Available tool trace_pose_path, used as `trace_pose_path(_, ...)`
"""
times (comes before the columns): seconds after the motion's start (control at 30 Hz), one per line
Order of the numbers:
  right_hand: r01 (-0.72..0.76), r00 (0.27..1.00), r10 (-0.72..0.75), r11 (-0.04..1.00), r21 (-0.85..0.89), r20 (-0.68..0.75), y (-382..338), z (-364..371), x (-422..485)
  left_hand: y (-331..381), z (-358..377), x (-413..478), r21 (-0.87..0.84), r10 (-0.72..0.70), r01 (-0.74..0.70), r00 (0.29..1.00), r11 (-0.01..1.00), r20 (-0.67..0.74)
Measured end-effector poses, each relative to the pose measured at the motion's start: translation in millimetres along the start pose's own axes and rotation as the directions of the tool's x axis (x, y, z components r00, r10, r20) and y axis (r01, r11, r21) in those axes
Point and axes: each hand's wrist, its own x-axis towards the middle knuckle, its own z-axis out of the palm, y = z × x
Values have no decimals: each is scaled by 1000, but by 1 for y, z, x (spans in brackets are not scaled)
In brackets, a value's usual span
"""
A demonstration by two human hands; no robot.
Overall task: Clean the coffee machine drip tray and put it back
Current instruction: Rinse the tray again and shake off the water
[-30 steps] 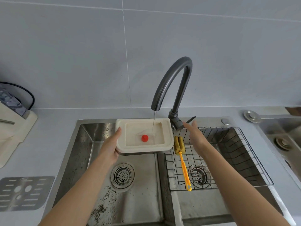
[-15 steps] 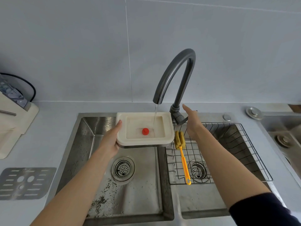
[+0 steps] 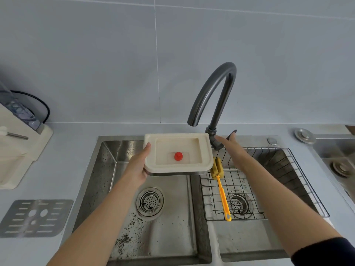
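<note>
**Stream stopped, tray held under the spout**

Water that fell from the spout half a second ago is gone, and the right hand (image 3: 231,148) has reached further in to the tap's base. Its fingers are straight and close together, laid against the small dark lever (image 3: 232,133) of the dark grey curved metal faucet (image 3: 215,87). They press it rather than wrap round it.

The left hand (image 3: 137,169) grips the cream rectangular plastic drip tray (image 3: 204,148) by its left edge. The thumb lies on the rim and the other fingers are hidden beneath. The tray is roughly level above the left stainless-steel sink basin (image 3: 107,169), just below the spout.

This looks like the rinse, with the filling finished. The next move is probably to swirl and tip the tray into that basin, slowly so nothing drops out.

The tray's recess holds a round red float knob (image 3: 178,156) in what seems shallow water. Dark flecks dot the left basin's floor. The right basin carries a black wire rack (image 3: 288,169) with a yellow-handled sponge brush (image 3: 222,194) lying on it. A perforated metal grate (image 3: 36,217) lies on the counter beside the cream coffee machine (image 3: 17,150).
</note>
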Motion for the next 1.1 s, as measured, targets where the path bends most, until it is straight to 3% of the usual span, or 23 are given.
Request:
trace_pose_path(0.17,161,958,-165,986,35,233,15,27,-45,9,-6,-7,1,7,-7,1000,1000,-12)
trace_pose_path(0.3,281,919,-296,955,93,259,16,39,-68,14,-14,-13,0,14,-14,999,1000,29)
trace_pose_path(0.53,481,790,-517,856,189,331,4,50,-91,23,-26,-29,-37,-16,18,998,999,64)
trace_pose_path(0.8,522,777,-514,849,87,364,15,62,-98,21,-44,-50,58,-8,2,995,998,95)
trace_pose_path(1.1,494,773,-493,863,110,399,26,80,-100,15,-78,-69,350,149,-249,946,903,287)
